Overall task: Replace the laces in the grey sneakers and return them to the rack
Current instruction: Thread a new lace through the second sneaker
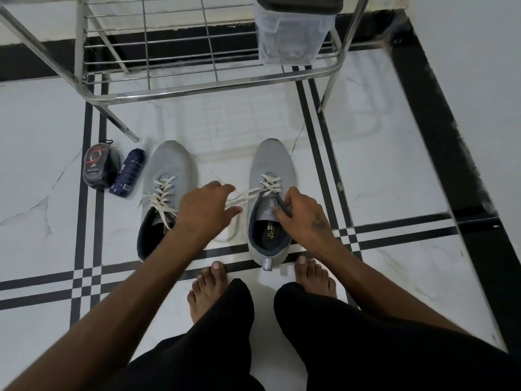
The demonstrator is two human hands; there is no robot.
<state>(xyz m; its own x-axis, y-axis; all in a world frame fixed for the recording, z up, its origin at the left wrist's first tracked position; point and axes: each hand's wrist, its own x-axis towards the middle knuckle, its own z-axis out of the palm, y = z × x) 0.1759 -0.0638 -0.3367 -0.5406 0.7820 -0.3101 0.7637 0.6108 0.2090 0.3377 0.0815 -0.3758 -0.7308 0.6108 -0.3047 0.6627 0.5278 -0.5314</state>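
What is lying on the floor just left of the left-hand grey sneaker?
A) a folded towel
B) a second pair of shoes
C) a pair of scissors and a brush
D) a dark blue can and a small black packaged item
D: a dark blue can lies beside the left sneaker, with a black packaged item next to it.

my right hand (303, 215) pinching right sneaker (270, 204) collar | my left hand (208, 207) spread over its loose lace (245, 196) | left sneaker (165, 198) beside

Illumination is dim, even and cool, with no hard shadows. The glossy floor tiles (394, 176) carry a soft mirror reflection of the steel rack (197, 83). Wide-angle distortion bends straight lines toward the edges. The left hand (208, 207) shows slight motion blur.
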